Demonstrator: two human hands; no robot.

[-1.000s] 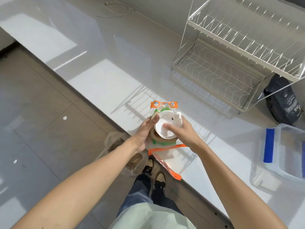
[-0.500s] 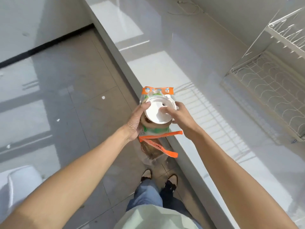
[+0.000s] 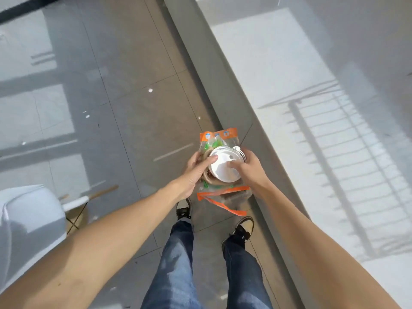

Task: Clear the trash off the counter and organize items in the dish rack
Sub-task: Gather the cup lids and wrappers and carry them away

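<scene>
Both hands carry one bundle of trash in the air over the floor [image 3: 116, 121], just left of the counter [image 3: 278, 90] edge and clear of its surface. The bundle is a clear plastic bag [image 3: 219, 139] with orange bands, holding brown and green scraps, with a white disposable lid [image 3: 224, 167] laid on top. The left hand [image 3: 196, 169] grips the left side of the bag, its thumb pressed across the lid's rim; the right hand [image 3: 248, 167] closes on the right side, thumb on the lid's face. Judgement: the load is light, the film soft, crinkly and likely slippery, so it gives no firm edge; the lid is thin, fairly stiff and rests loose, liable to slide off if the bundle tilts. An orange strip [image 3: 225, 207] hangs free below and could snag. Best hold appears to be gathered film beneath, with a thumb pinning the lid. A white chair [image 3: 29, 221] stands near left
</scene>
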